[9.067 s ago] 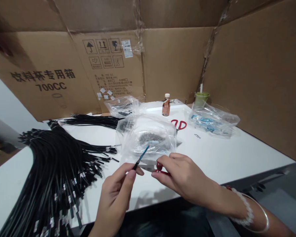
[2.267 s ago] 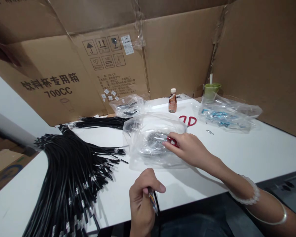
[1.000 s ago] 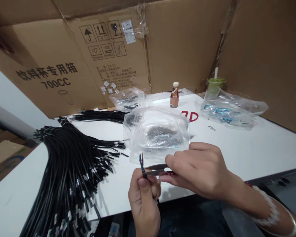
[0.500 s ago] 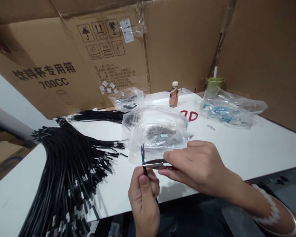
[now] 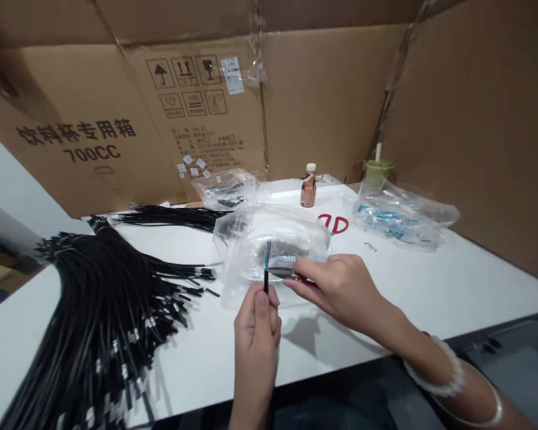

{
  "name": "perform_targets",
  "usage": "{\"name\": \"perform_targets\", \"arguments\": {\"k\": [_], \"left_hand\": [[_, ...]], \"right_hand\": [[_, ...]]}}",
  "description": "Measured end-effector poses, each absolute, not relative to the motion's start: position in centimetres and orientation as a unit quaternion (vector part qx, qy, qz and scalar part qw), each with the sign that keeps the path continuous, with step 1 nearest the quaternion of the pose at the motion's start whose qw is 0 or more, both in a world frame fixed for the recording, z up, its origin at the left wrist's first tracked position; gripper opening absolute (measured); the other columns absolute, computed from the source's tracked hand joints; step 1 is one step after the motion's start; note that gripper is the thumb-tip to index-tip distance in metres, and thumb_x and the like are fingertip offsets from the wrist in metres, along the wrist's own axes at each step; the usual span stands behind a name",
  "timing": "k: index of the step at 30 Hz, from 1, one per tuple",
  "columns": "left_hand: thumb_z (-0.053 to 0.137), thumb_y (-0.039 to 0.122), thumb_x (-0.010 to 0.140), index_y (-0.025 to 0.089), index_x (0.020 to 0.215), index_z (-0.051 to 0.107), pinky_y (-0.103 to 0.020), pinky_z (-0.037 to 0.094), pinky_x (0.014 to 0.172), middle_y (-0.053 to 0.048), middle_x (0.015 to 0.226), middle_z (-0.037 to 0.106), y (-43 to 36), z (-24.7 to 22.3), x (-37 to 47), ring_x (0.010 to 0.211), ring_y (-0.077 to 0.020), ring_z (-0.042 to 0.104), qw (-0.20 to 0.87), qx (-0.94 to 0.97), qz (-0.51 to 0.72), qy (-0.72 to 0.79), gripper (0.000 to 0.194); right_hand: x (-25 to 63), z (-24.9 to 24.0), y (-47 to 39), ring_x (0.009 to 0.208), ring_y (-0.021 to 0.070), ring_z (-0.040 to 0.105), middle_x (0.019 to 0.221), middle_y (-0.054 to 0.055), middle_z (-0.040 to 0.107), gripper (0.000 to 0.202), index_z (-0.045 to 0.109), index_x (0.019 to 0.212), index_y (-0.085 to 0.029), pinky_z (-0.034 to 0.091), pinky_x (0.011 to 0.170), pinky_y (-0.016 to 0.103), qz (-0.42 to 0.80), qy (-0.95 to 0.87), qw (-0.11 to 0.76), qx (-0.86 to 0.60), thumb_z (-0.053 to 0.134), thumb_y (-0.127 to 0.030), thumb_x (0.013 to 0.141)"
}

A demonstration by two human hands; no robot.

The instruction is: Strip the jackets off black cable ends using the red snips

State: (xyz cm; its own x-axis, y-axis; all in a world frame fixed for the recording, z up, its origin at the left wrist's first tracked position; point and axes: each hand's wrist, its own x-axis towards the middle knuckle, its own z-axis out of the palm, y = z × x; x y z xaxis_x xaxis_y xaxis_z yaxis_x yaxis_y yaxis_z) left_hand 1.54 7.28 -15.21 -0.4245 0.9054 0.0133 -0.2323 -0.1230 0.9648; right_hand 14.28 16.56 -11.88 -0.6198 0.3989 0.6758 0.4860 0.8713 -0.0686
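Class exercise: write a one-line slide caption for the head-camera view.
Left hand holds a black cable upright while the right hand brings small pliers to it.

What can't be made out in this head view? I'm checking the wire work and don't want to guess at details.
- Tool in the right hand: its handle is covered by the fingers, so its type is unclear.
- Wire in the left hand: the lower run is hidden behind the hand.
- Contents of the clear bag: blurred by crinkled plastic.
- Black cable bundle: cut off at the bottom-left edge.
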Motion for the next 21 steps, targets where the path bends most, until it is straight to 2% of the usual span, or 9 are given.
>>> {"name": "perform_targets", "arguments": {"k": [4, 9, 12, 17, 21], "left_hand": [[0.051, 0.067, 0.084, 0.022, 0.076, 0.042, -0.014, 0.013, 0.04, 0.012, 0.055, 0.02, 9.6, -13.8, 1.1, 0.046, -0.0051, 0.012, 0.478, 0.338, 0.618, 0.525, 0.047], [0.053, 0.06, 0.083, 0.022, 0.083, 0.043, -0.017, 0.008, 0.038, 0.014, 0.052, 0.018, 12.3, -12.6, -0.2, 0.044, -0.0055, 0.005, 0.532, 0.345, 0.58, 0.512, 0.039], [0.051, 0.055, 0.083, 0.023, 0.084, 0.041, -0.018, 0.009, 0.038, 0.014, 0.053, 0.02, 13.4, -12.7, -0.5, 0.043, -0.0063, 0.006, 0.521, 0.362, 0.565, 0.527, 0.034], [0.04, 0.043, 0.091, 0.025, 0.088, 0.039, -0.02, 0.02, 0.046, 0.011, 0.055, 0.029, 14.6, -12.9, -0.3, 0.042, -0.0098, 0.022, 0.373, 0.434, 0.552, 0.607, 0.019], [0.041, 0.027, 0.093, 0.025, 0.091, 0.047, -0.026, 0.025, 0.059, 0.005, 0.061, 0.042, 14.4, -12.3, -0.5, 0.056, -0.0167, 0.042, 0.194, 0.496, 0.506, 0.679, 0.007]], "right_hand": [[14.1, -12.6, 19.7, 0.048, 0.0127, 0.05, 0.055, -0.002, 0.058, 0.043, 0.057, 0.078, -0.02, 0.019, 0.05, 0.025, 0.064, -0.909, 0.279, -0.303, 0.038, -0.05, 0.101], [13.4, -13.4, 22.6, 0.054, 0.0122, 0.051, 0.06, -0.004, 0.057, 0.034, 0.052, 0.077, -0.02, 0.023, 0.053, 0.022, 0.083, -0.912, 0.242, -0.322, 0.043, -0.042, 0.1], [13.1, -14.2, 23.3, 0.057, 0.0139, 0.052, 0.061, -0.003, 0.056, 0.032, 0.052, 0.076, -0.02, 0.022, 0.054, 0.023, 0.099, -0.903, 0.239, -0.344, 0.044, -0.042, 0.099], [13.1, -14.8, 23.4, 0.057, 0.0157, 0.052, 0.06, -0.002, 0.055, 0.034, 0.053, 0.074, -0.021, 0.021, 0.053, 0.023, 0.138, -0.887, 0.254, -0.36, 0.042, -0.043, 0.098], [13.2, -14.8, 23.5, 0.055, 0.0152, 0.048, 0.058, -0.002, 0.052, 0.039, 0.05, 0.072, -0.02, 0.024, 0.052, 0.023, 0.167, -0.866, 0.295, -0.369, 0.042, -0.049, 0.097]]}}
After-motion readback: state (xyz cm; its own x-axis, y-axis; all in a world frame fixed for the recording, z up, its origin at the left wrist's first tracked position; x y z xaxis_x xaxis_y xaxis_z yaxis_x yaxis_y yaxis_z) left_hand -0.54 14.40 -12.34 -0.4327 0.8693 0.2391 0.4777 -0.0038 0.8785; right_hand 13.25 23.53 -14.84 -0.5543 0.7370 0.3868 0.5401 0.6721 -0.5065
